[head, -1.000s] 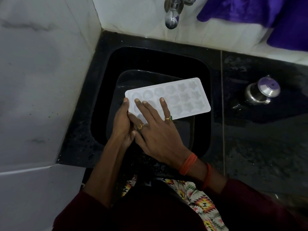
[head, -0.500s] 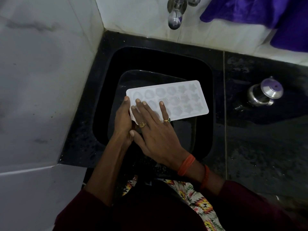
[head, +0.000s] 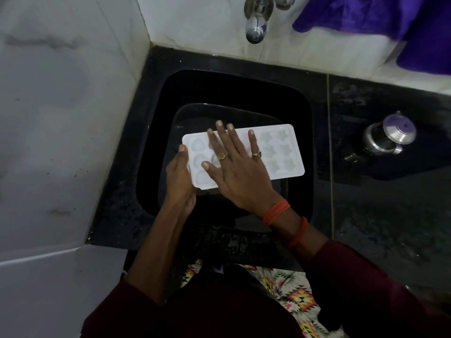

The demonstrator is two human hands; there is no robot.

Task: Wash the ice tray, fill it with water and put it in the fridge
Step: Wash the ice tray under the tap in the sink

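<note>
The white ice tray (head: 280, 154) is sitting level over the black sink (head: 288, 98), above a dark basin (head: 185, 118) that is resting inside the sink. Its long side is running left to right, and its moulded cups, round ones at the left end and star-like ones at the right, are facing up.

The left hand (head: 179, 181) is gripping the tray's left short edge: the thumb is lying on top of the rim near the far left corner, and the other fingers are curling underneath, out of sight. The right hand (head: 240, 172) is lying flat, palm down, across the left and middle cups, its fingers (head: 251, 140) spread wide and pressing on the tray's upper face rather than closing round anything; the fingertips are reaching the far long edge. Two rings are showing on this hand, and orange threads are circling the wrist.

The chrome tap (head: 255, 32) is hanging from the white tiled wall (head: 195, 25) behind the sink; no stream is showing under it. On the black worktop (head: 390, 228), well apart to the right of the sink, a small steel container with a lid (head: 388, 135) is standing. A purple cloth (head: 390, 20) is lying along the ledge at the top right.
</note>
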